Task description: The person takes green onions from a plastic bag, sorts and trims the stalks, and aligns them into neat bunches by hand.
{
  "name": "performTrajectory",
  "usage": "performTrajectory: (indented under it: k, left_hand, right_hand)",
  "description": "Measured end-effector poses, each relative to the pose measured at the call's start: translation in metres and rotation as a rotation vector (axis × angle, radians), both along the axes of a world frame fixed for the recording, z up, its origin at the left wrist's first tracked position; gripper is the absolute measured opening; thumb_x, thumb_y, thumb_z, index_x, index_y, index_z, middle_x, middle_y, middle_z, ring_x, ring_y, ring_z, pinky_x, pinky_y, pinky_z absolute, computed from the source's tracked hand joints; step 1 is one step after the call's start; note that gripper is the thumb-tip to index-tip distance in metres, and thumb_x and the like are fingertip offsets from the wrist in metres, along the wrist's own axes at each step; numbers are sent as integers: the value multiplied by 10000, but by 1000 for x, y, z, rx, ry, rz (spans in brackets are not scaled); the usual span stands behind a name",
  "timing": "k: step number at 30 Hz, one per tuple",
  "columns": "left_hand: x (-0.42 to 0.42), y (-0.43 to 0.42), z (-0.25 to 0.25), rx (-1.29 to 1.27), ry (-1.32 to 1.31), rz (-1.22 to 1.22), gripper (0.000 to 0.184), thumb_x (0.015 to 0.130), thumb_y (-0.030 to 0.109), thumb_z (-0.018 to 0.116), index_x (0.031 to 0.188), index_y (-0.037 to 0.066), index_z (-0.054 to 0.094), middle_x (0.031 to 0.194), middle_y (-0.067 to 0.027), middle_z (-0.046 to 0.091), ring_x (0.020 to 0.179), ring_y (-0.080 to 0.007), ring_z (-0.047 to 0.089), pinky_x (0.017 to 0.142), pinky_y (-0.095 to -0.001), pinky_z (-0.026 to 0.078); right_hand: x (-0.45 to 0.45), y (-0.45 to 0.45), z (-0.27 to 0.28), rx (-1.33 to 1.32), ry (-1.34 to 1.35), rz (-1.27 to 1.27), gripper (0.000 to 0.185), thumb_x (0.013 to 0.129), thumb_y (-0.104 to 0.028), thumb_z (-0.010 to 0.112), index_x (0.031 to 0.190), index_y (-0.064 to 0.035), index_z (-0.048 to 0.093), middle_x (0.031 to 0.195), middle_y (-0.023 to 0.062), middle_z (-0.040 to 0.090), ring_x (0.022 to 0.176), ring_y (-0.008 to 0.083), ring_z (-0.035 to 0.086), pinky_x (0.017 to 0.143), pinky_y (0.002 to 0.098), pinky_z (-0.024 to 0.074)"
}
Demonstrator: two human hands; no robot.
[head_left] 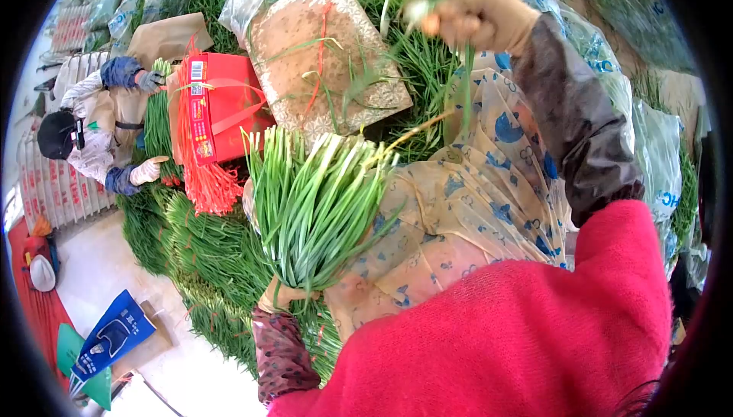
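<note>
A thick bunch of green chives [317, 203] lies across my lap, its pale cut ends pointing away from me. My left hand [281, 293], mostly hidden under the leaves, grips the bunch from below. My right hand [485, 16] is raised at the upper right, blurred by motion, its fingers closed around a few loose chive stalks [418, 9]. Beyond the bunch sits a dirt-stained patterned block [366, 74] with a red tie and loose leaves on top. Left of it stands a red box [229, 104] with red tie strings [214, 192] hanging over its side.
A plastic apron [458, 188] with blue prints covers my lap. Piled chive bundles [206, 241] lie at the left, loose chives [427, 74] behind the block. A co-worker [99, 123] in a black cap handles chives at the far left. Filled plastic bags [634, 12] stand at upper right.
</note>
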State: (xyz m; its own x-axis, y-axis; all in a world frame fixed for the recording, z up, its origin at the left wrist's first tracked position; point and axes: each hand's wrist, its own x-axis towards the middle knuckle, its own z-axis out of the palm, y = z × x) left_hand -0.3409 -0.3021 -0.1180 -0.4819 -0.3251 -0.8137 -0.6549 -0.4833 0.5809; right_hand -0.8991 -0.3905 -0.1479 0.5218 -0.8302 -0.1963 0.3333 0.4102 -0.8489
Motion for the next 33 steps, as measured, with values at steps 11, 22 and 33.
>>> performTrajectory:
  k: [11,22,33]
  left_hand:
    - [15,10,-14,193,96,160,375,706,117,770,1022,-34,635,816,-107,650,712,-206,606,661,-328,487]
    - [17,21,-9,-370,-16,-74,666,663,114,826,1247,6,523,1104,-92,642,954,-200,617,838,-338,505]
    - [-29,1,15,-326,-186,-301,488,719,228,802,1139,47,631,1064,-83,681,942,-180,645,845,-317,500]
  right_hand:
    - [105,33,7,-609,940,174,1023,640,-330,808,1454,-42,259,1436,225,382,1273,349,456,1024,369,416]
    - [102,13,-61,-299,1213,-258,324,840,-173,490,1109,-66,634,924,181,679,924,344,650,827,423,519]
    - [173,-17,-25,-160,389,675,438,776,-281,718,1134,-47,626,1012,130,688,942,216,627,826,380,480]
